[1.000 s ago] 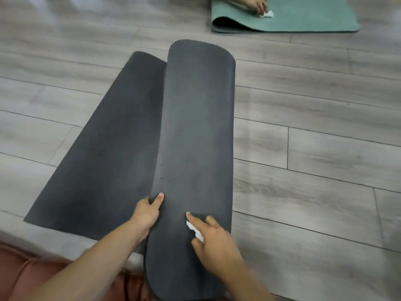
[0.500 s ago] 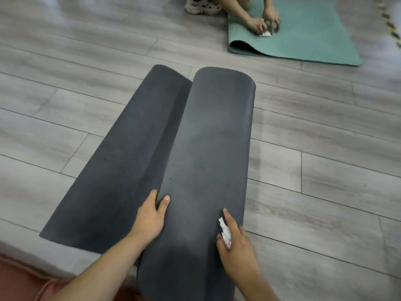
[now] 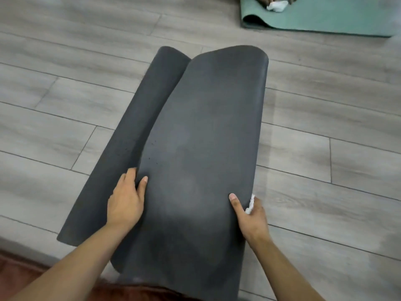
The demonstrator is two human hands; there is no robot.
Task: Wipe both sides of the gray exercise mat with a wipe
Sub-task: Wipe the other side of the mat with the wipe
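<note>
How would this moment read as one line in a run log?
gray mat partly folded over | left hand grips flap's left edge | right hand grips right edge, holding wipe

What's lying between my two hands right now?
Head view: only the folded-over gray mat lies between left hand and right hand, which holds the wipe.

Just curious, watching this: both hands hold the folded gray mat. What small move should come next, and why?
Probably lay the raised flap down flat. The left hand and right hand each pinch an edge of the mat, with the wipe tucked in the right one, so neither is free to wipe yet.
</note>
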